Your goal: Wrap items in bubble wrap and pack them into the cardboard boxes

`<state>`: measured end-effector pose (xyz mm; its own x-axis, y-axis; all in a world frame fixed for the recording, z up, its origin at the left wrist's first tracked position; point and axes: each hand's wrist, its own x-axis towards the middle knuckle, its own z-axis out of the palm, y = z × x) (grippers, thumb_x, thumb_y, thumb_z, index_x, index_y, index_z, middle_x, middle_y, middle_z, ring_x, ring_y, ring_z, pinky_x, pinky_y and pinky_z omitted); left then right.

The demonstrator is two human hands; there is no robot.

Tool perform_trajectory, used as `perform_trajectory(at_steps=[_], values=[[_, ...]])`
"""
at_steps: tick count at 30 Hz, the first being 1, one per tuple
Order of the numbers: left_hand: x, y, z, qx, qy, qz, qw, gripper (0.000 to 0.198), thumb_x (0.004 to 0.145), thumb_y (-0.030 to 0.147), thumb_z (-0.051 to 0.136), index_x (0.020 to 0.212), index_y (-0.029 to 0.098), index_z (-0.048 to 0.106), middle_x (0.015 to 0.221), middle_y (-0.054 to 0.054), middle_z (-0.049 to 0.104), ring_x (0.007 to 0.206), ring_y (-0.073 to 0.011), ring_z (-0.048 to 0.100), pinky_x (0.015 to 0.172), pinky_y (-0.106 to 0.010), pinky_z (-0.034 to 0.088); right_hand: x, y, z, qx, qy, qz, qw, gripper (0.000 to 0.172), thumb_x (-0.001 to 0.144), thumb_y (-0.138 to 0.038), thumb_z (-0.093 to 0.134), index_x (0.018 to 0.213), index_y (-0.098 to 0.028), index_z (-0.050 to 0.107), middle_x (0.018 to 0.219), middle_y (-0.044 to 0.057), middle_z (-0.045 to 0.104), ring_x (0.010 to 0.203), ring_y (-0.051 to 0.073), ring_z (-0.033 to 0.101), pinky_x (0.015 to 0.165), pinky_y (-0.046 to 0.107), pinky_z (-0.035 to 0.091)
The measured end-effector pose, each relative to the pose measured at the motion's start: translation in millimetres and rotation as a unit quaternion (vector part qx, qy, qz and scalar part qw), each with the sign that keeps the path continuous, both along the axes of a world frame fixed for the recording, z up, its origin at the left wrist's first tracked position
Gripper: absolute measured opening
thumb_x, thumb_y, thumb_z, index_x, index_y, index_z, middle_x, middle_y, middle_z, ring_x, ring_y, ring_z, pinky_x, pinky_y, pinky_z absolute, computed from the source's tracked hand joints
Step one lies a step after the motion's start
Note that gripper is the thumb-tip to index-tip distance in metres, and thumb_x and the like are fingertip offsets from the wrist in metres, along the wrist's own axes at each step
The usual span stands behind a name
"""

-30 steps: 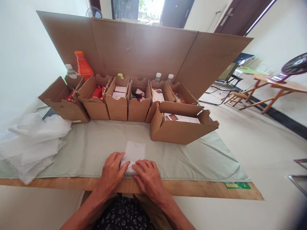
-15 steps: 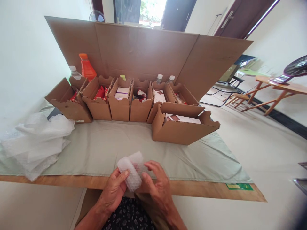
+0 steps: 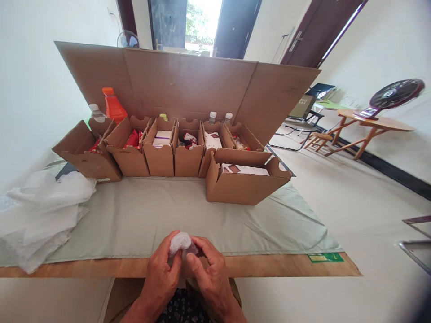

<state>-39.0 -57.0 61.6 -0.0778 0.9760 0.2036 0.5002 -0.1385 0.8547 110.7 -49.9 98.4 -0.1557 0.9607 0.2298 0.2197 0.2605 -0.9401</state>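
A small roll of bubble wrap (image 3: 180,242) is held end-up between my two hands above the table's front edge. My left hand (image 3: 164,264) wraps round its left side, thumb in front. From the right, my right hand (image 3: 209,269) grips the roll's loose edge, with its thumb and fingers bent round the film. Whether anything lies inside the wrap, I cannot tell. A heap of loose bubble wrap (image 3: 47,206) lies at the left end of the green cloth (image 3: 141,211).
Several cardboard bins (image 3: 161,157) with packets and boxes stand in a row at the back. Another bin (image 3: 245,184) sits nearer, on the right. Behind rises a cardboard screen (image 3: 188,85), with an orange bottle (image 3: 114,105) before it. A wooden edge (image 3: 269,264) runs along the front.
The bubble wrap has turned from lying flat to end-up and looks more tightly rolled. My right hand, apart from it before, has closed onto it. The camera view has shifted.
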Motion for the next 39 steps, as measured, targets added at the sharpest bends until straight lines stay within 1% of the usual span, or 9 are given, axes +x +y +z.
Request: perform_trajectory(at_steps=[6,10,14,16,19,22,26,32,39], values=[[26,-2,-32.6,0.164,0.164,-0.034,0.972,0.065,0.096,0.021,0.047,0.157,0.02,0.026,0.134,-0.022,0.064,0.12,-0.0343,0.064,0.094,-0.055,0.056,13,8,-5.6,-0.078,-0.013,-0.025,0.997,0.044,0.083,-0.037,0.066,0.123,-0.019,0.063,0.104,0.007,0.073,0.089,0.021,0.067,0.08,0.031,0.055],[30,0,-34.8,0.018,0.003,-0.167,0.986,0.069,0.094,0.035,0.055,0.157,0.023,0.028,0.149,-0.021,0.053,0.134,-0.035,0.055,0.106,-0.054,0.049,48,22,0.9,-0.12,-0.019,-0.007,0.993,0.029,0.088,-0.04,0.059,0.106,-0.019,0.07,0.088,0.005,0.073,0.075,0.019,0.065,0.068,0.028,0.053],[31,24,-12.1,-0.207,-0.25,-0.338,0.883,0.079,0.081,0.067,0.064,0.142,0.017,0.053,0.131,-0.018,0.067,0.114,-0.0325,0.067,0.096,-0.043,0.054,80,26,13.6,-0.134,-0.046,0.03,0.989,0.023,0.085,-0.037,0.062,0.096,-0.02,0.072,0.082,0.003,0.072,0.075,0.019,0.065,0.069,0.028,0.052],[35,37,-3.3,-0.241,-0.282,-0.378,0.848,0.082,0.077,0.074,0.064,0.135,0.016,0.06,0.118,-0.016,0.072,0.102,-0.0285,0.07,0.088,-0.038,0.055,90,25,20.4,-0.126,-0.083,0.028,0.988,0.024,0.081,-0.033,0.066,0.101,-0.022,0.073,0.086,0.003,0.074,0.08,0.021,0.067,0.073,0.03,0.054],[38,47,-1.4,-0.242,-0.243,-0.4,0.85,0.081,0.077,0.076,0.062,0.131,0.016,0.064,0.111,-0.014,0.074,0.096,-0.0264,0.07,0.083,-0.035,0.056,103,27,36.9,-0.106,-0.153,0.03,0.982,0.034,0.075,-0.026,0.071,0.109,-0.026,0.073,0.097,0.003,0.077,0.087,0.023,0.07,0.079,0.031,0.056],[32,56,0.6,-0.205,-0.162,-0.385,0.885,0.067,0.082,0.067,0.066,0.134,0.025,0.063,0.117,-0.011,0.075,0.102,-0.0273,0.072,0.089,-0.036,0.058,126,35,67.3,-0.08,-0.179,0.043,0.98,0.029,0.077,-0.022,0.071,0.105,-0.028,0.075,0.094,0.001,0.077,0.082,0.021,0.07,0.073,0.028,0.056],[32,86,36.6,0.049,-0.019,-0.27,0.961,0.044,0.092,0.04,0.063,0.136,0.033,0.06,0.131,-0.009,0.07,0.116,-0.0258,0.069,0.096,-0.038,0.058,174,58,119.6,0.009,-0.157,-0.054,0.986,0.027,0.085,-0.03,0.072,0.112,-0.029,0.072,0.094,0.001,0.075,0.08,0.019,0.07,0.07,0.027,0.056],[76,155,104.7,0.301,0.161,-0.207,0.917,0.051,0.096,0.017,0.051,0.146,0.02,0.045,0.153,-0.016,0.05,0.133,-0.0262,0.058,0.105,-0.04,0.054,201,129,171.6,0.162,-0.184,-0.207,0.947,0.031,0.082,-0.04,0.077,0.11,-0.027,0.073,0.085,0.001,0.071,0.072,0.017,0.064,0.065,0.029,0.052],[86,174,97.6,0.275,0.248,-0.132,0.919,0.027,0.096,0.018,0.049,0.119,0.023,0.061,0.129,-0.011,0.067,0.101,-0.0229,0.073,0.082,-0.035,0.061,154,195,171.2,0.162,-0.269,-0.066,0.947,0.025,0.084,-0.026,0.066,0.108,-0.02,0.07,0.086,-0.002,0.07,0.068,0.012,0.058,0.059,0.023,0.044]])
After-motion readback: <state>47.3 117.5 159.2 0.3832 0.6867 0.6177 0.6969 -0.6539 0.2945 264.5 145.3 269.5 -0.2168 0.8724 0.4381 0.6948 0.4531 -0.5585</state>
